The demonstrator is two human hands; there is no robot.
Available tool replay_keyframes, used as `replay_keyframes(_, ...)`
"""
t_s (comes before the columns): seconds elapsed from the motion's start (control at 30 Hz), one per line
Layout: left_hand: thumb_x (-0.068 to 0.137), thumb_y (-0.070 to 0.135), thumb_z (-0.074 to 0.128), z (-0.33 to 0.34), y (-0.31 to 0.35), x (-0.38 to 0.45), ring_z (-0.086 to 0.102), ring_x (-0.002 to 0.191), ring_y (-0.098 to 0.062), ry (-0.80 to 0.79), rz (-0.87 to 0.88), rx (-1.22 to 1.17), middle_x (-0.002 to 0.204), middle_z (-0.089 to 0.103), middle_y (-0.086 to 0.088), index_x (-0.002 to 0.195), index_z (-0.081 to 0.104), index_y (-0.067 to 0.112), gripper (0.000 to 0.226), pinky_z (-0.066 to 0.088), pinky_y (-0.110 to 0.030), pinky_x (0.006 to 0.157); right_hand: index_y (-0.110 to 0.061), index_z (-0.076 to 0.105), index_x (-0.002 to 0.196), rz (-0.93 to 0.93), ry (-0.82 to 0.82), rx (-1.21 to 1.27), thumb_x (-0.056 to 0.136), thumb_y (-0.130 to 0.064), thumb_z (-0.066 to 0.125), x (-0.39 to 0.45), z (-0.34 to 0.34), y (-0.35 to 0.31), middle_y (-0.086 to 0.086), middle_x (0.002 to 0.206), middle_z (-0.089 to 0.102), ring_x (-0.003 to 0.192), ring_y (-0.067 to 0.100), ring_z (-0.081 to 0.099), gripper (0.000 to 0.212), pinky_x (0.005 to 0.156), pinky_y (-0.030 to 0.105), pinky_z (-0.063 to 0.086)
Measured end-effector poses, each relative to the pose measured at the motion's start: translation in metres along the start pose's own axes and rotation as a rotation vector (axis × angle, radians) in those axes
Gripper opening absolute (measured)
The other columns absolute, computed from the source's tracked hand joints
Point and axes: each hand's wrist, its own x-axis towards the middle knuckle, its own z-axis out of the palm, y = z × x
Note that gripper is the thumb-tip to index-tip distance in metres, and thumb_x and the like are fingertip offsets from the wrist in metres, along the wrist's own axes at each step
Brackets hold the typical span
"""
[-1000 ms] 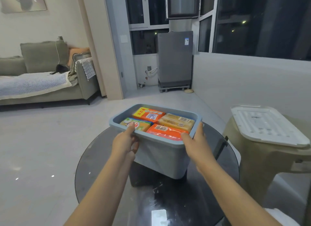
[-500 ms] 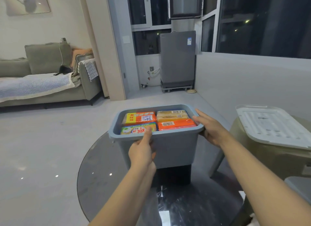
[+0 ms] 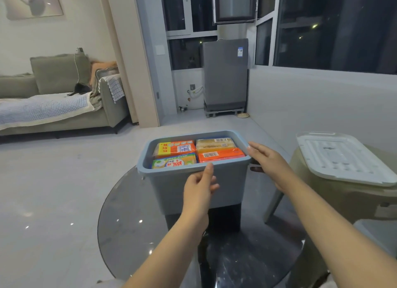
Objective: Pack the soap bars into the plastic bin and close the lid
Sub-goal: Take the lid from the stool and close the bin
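Note:
The grey-blue plastic bin (image 3: 227,186) stands on a round dark glass table (image 3: 129,219), without a lid. Several wrapped soap bars fill it to the top: an orange-yellow one (image 3: 174,148), a pale yellow one (image 3: 214,142), an orange one (image 3: 221,155) and a green-yellow one (image 3: 174,163). My left hand (image 3: 198,189) is at the bin's near wall, thumb tip touching the rim, fingers loose and off the wall. My right hand (image 3: 268,165) holds the bin's right end, thumb over the rim and fingers under it. The white lid (image 3: 343,156) lies flat on a stool to the right.
A beige plastic stool (image 3: 322,197) stands right of the table and carries the lid. A grey sofa (image 3: 64,107) is far left, and a grey appliance (image 3: 225,77) stands by the dark windows. A low white wall runs along the right.
The bin has been turned from its diagonal pose to square with me and now rests on the table. My right hand slid to its right end. My left hand's grip loosened.

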Motion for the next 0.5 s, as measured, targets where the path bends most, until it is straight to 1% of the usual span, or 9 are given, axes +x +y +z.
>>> replay_keyframes(0.03, 0.088, 0.048, 0.055, 0.007, -0.003, -0.003, 0.065, 0.076, -0.009, -0.042, 0.017, 0.034, 0.093, 0.066, 0.003, 0.092, 0.058, 0.021, 0.027, 0.052, -0.026, 0.077, -0.027, 0.048, 0.133, -0.019, -0.001, -0.039, 0.09, -0.039, 0.053, -0.005, -0.005, 0.0, -0.004, 0.122, 0.058, 0.102, 0.01, 0.059, 0.045, 0.079, 0.026, 0.052)
replay_keyframes(0.07, 0.09, 0.047, 0.053, 0.015, -0.005, -0.005, 0.064, 0.073, -0.007, -0.082, 0.034, 0.06, 0.091, 0.066, 0.002, 0.093, 0.059, 0.02, 0.027, 0.05, -0.022, 0.07, -0.028, 0.051, 0.131, -0.039, 0.011, -0.091, 0.09, -0.038, 0.053, -0.009, -0.012, 0.001, -0.005, 0.119, 0.059, 0.101, 0.009, 0.059, 0.042, 0.079, 0.024, 0.051)
replay_keyframes(0.13, 0.093, 0.039, 0.052, 0.031, -0.012, -0.007, 0.064, 0.068, -0.004, -0.15, 0.064, 0.118, 0.087, 0.066, 0.003, 0.092, 0.06, 0.02, 0.021, 0.048, -0.017, 0.062, -0.03, 0.058, 0.123, -0.084, 0.069, -0.218, 0.089, -0.038, 0.054, -0.018, -0.029, 0.005, -0.008, 0.114, 0.061, 0.101, 0.008, 0.057, 0.035, 0.084, 0.026, 0.048)
replay_keyframes(0.2, 0.094, 0.031, 0.05, 0.048, -0.02, -0.007, 0.063, 0.067, -0.003, -0.212, 0.073, 0.173, 0.087, 0.065, 0.003, 0.091, 0.059, 0.023, 0.012, 0.047, -0.016, 0.061, -0.031, 0.064, 0.113, -0.107, 0.147, -0.349, 0.089, -0.035, 0.056, -0.026, -0.051, 0.013, -0.01, 0.107, 0.064, 0.096, 0.007, 0.057, 0.026, 0.084, 0.026, 0.044)
replay_keyframes(0.27, 0.096, 0.028, 0.048, 0.068, -0.029, -0.006, 0.063, 0.07, -0.006, -0.285, 0.076, 0.212, 0.089, 0.064, 0.001, 0.093, 0.057, 0.025, 0.009, 0.048, -0.016, 0.062, -0.029, 0.067, 0.106, -0.085, 0.229, -0.482, 0.087, -0.032, 0.058, -0.032, -0.075, 0.022, -0.009, 0.103, 0.068, 0.092, 0.008, 0.059, 0.022, 0.083, 0.028, 0.045)
replay_keyframes(0.37, 0.097, 0.028, 0.046, 0.1, -0.043, -0.002, 0.062, 0.073, -0.008, -0.383, 0.065, 0.257, 0.091, 0.061, 0.0, 0.091, 0.052, 0.029, 0.008, 0.047, -0.016, 0.063, -0.027, 0.069, 0.104, -0.055, 0.314, -0.684, 0.086, -0.032, 0.057, -0.039, -0.11, 0.036, -0.009, 0.107, 0.07, 0.103, 0.015, 0.06, 0.023, 0.089, 0.034, 0.045)
replay_keyframes(0.5, 0.098, 0.03, 0.045, 0.148, -0.064, 0.006, 0.059, 0.077, -0.008, -0.439, -0.015, 0.3, 0.094, 0.06, 0.002, 0.091, 0.051, 0.029, 0.009, 0.045, -0.014, 0.06, -0.029, 0.07, 0.103, -0.026, 0.405, -0.855, 0.084, -0.032, 0.059, -0.041, -0.15, 0.056, -0.005, 0.114, 0.069, 0.111, 0.023, 0.055, 0.022, 0.089, 0.034, 0.037)
